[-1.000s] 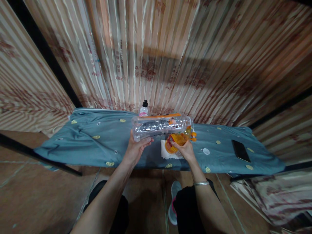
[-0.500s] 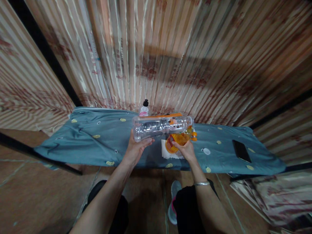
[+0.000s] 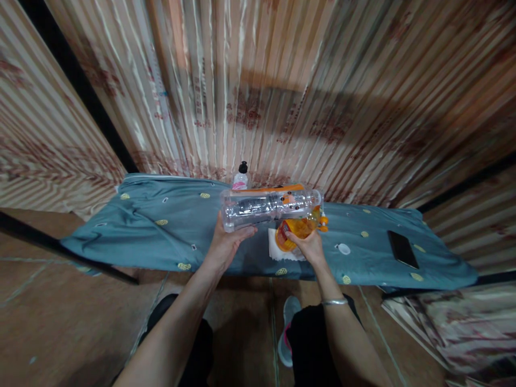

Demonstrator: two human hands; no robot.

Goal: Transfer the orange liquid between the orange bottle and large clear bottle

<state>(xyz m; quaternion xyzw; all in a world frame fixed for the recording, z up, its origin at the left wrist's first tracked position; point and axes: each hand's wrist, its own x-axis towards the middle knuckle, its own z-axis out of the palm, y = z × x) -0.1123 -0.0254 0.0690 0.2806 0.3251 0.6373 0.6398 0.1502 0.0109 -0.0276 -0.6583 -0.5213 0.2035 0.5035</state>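
My left hand (image 3: 229, 241) is closed around the base of a large clear plastic bottle (image 3: 258, 208). The bottle lies nearly level, its neck pointing right, with an orange-edged label along its upper side. Below its neck end, my right hand (image 3: 309, 244) grips a smaller bottle (image 3: 287, 234) of orange liquid with a red label, tilted with its neck up to the right. The two bottles' necks overlap in view; whether they touch I cannot tell. Beneath the orange bottle lies a white tissue (image 3: 277, 252).
A small bottle with a black cap (image 3: 242, 176) stands behind the clear bottle. Orange round pieces (image 3: 323, 221), a white round lid (image 3: 343, 249) and a black phone (image 3: 403, 249) are to the right on the blue-green cloth (image 3: 161, 242). A pleated curtain (image 3: 258, 80) hangs behind.
Both hands keep their hold on the bottles in nearly the same pose. The whole view has shifted slightly.
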